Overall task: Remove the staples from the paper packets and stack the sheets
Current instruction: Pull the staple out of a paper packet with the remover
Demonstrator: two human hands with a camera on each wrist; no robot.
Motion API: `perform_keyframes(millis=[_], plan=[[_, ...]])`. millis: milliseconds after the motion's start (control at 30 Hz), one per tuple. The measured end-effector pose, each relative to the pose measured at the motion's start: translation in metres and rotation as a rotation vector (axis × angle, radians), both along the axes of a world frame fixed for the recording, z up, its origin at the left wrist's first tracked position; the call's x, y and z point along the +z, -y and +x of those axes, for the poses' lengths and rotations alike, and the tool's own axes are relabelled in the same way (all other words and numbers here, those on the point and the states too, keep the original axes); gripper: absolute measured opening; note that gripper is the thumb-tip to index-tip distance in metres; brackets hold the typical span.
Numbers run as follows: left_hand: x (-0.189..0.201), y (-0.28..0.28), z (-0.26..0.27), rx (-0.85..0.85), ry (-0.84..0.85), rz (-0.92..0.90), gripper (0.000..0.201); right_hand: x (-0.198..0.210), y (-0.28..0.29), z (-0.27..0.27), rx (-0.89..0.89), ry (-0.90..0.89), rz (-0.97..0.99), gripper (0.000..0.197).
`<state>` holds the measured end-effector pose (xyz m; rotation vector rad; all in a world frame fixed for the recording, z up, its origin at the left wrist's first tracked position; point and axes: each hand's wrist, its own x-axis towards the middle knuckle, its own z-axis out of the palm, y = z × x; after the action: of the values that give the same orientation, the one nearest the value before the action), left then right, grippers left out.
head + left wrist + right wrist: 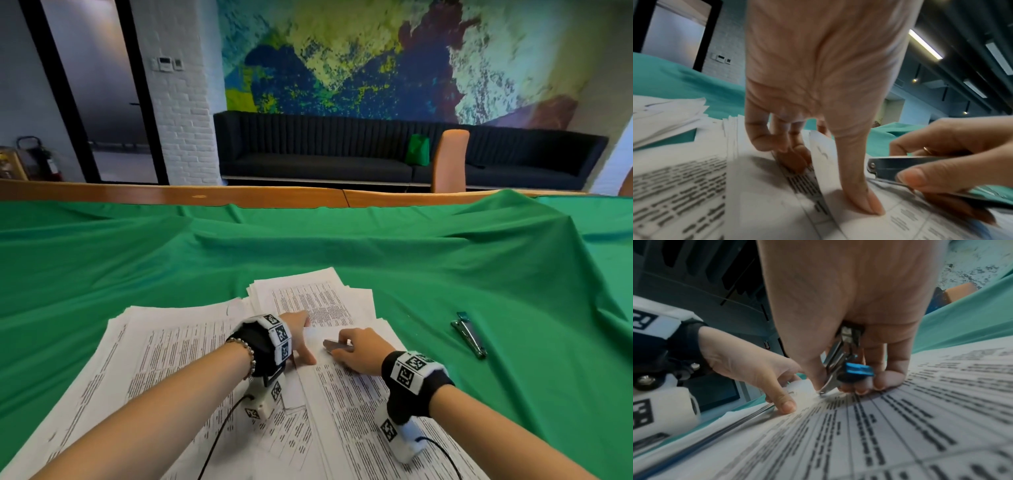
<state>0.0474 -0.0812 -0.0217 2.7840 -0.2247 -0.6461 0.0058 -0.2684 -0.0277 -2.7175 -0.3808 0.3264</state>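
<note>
A stapled packet (359,411) of printed sheets lies on the green cloth in front of me. Its top-left corner (822,155) is folded up. My left hand (303,337) holds that corner: the thumb (869,201) presses flat on the top sheet while the curled fingers (795,162) sit behind the raised flap. My right hand (356,347) grips a metal staple remover (337,346) with a blue handle tab (859,371). The tool's tip (823,391) touches the paper right at the folded corner. The staple itself is too small to make out.
A large spread pile of sheets (154,359) lies to the left, and another pile (318,298) sits beyond the hands. A second metal tool (469,334) rests on the green cloth (445,257) to the right. Cables trail from both wrist cameras.
</note>
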Motion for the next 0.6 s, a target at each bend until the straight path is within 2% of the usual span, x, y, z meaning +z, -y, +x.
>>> perform_keyframes(millis=[133,300,500,600], plan=[[-0.002,0.002,-0.004,-0.009,0.032,0.004,0.094,0.0,-0.004,0.0,-0.008,0.017,-0.003,0.018],[0.003,0.004,-0.012,-0.078,0.039,0.142,0.074,0.001,-0.011,0.003,-0.006,0.034,-0.024,0.01],[-0.022,0.001,0.009,-0.158,0.12,0.289,0.091,0.002,-0.015,-0.001,0.025,0.068,-0.057,0.025],[-0.004,0.006,-0.004,-0.194,0.109,0.323,0.084,-0.001,-0.018,-0.004,0.034,0.115,-0.069,0.02]])
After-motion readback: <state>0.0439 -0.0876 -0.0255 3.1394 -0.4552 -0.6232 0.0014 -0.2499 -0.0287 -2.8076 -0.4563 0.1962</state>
